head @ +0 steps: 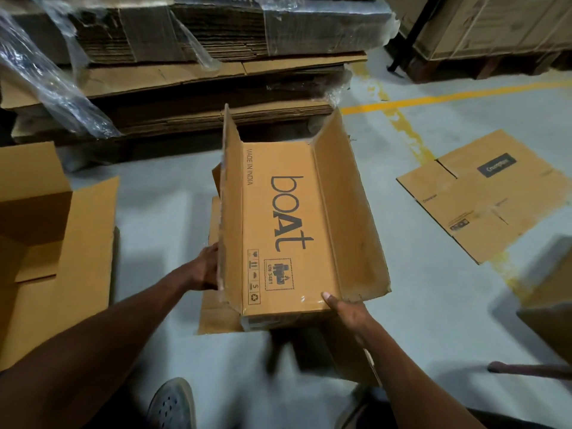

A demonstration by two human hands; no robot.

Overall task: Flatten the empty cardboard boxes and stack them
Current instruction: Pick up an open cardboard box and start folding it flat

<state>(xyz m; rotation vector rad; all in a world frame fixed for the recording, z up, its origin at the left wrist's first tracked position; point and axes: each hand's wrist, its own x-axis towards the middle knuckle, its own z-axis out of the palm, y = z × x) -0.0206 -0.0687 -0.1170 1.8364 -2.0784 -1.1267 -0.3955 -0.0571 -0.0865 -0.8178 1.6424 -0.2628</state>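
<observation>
just one box (288, 218); two hands

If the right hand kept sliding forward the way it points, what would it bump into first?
Probably the raised right flap of the brown cardboard "boAt" box that the right hand grips; depth is unclear.

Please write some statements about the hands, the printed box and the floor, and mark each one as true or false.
1. Both hands hold the brown cardboard box printed "boAt". True.
2. The box's two long flaps are folded shut. False: they stand up.
3. A flattened brown cardboard box lies on the grey floor on the right. True.
4. The left hand holds a knife. False: it grips the box's left side.
5. The right hand grips the box's near right corner. True.
</observation>
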